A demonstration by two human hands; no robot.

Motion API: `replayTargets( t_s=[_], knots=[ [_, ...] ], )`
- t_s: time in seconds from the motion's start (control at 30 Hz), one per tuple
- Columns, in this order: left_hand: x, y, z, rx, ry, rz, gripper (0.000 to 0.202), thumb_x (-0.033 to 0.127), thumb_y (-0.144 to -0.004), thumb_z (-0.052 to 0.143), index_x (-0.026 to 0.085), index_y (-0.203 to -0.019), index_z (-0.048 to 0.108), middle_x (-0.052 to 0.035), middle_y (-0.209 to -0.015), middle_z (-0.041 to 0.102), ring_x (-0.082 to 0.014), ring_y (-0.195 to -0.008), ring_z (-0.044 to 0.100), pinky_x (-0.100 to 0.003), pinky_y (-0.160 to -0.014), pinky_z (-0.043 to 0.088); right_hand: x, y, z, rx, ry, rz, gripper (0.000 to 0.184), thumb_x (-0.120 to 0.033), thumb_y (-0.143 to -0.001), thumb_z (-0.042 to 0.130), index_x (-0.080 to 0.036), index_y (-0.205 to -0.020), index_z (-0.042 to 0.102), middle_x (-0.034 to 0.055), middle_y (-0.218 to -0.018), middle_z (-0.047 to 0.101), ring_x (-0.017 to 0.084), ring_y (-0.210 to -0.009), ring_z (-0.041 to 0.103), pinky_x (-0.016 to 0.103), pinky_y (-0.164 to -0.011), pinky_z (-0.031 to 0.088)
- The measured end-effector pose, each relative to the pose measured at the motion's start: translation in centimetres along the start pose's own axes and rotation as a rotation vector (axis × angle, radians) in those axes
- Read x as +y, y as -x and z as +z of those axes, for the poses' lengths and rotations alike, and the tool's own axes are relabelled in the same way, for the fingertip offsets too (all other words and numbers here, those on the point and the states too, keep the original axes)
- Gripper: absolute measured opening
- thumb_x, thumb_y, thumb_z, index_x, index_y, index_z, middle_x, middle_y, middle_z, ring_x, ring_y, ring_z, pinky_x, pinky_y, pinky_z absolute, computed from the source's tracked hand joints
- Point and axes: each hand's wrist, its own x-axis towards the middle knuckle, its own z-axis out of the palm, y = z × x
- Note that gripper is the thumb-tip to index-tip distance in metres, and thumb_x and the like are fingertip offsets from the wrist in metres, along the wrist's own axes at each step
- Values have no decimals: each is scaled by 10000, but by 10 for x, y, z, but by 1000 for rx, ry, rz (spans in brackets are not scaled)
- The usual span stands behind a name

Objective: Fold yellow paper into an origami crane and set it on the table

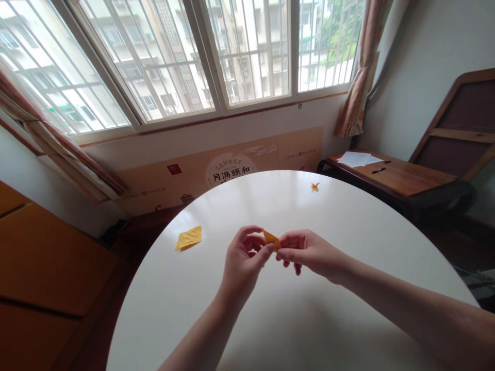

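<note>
A small piece of folded orange-yellow paper [271, 239] is held up between my two hands, above the white round table [185, 309]. My left hand [247, 252] pinches its left and lower side, thumb in front and index finger at the top corner. On the right edge, my right hand [301, 250] grips it between thumb and fingers, with the lower fingers curled beneath. The paper's upper part comes to a point; its finer folds are partly covered by fingertips.
Yellow paper sheets [189, 238] lie on the table at left. A small orange folded paper figure [315, 187] sits near the far edge. Beyond, right, a wooden side table [410, 178] bears white papers [358, 158] and a black pen [378, 170]. Barred windows [251, 51] are behind.
</note>
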Motion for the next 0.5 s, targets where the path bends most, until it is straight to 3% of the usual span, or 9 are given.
replayTargets(
  t_s=[0.13,0.2,0.3,0.37,0.43,0.5],
  knots=[
    [-3,0,-2,-64,-31,-22,412,313,-785,725,186,-1140,560,-22,-776,680,-141,-629,584,-206,-479,464,3,-4,-1,56,14,21,232,-378,-791,704,-152,-841,683,42,-775,658,146,-658,585,210,-467,420],
    [-2,0,-5,-75,-126,31,418,304,-829,673,191,-1210,545,-33,-819,678,-146,-658,592,-216,-507,482,4,-6,-5,80,25,28,206,-358,-800,674,-154,-813,656,39,-757,647,145,-656,576,205,-461,401],
    [2,0,-12,1,-429,274,320,254,-870,601,210,-1187,599,-56,-928,672,-159,-740,613,-249,-592,520,3,-7,-16,50,147,51,154,-317,-799,640,-164,-805,645,39,-739,654,158,-678,581,215,-486,394],
    [5,-1,-17,-5,-637,475,217,195,-865,575,215,-1057,676,-72,-970,682,-185,-813,624,-294,-677,537,2,-7,-25,-77,326,85,114,-276,-794,631,-170,-807,671,30,-734,665,158,-684,580,234,-539,408],
    [9,0,-20,-140,-766,612,220,125,-853,538,224,-934,717,-73,-939,708,-208,-850,625,-331,-741,531,1,-6,-32,-207,502,90,94,-244,-783,629,-175,-787,694,17,-735,673,153,-680,575,246,-582,413],
    [12,2,-19,-356,-853,637,297,63,-835,494,239,-842,734,-57,-863,730,-210,-813,627,-330,-729,517,0,-4,-36,-277,642,101,107,-244,-779,623,-185,-780,713,6,-721,676,148,-652,563,247,-567,396]
  ],
)
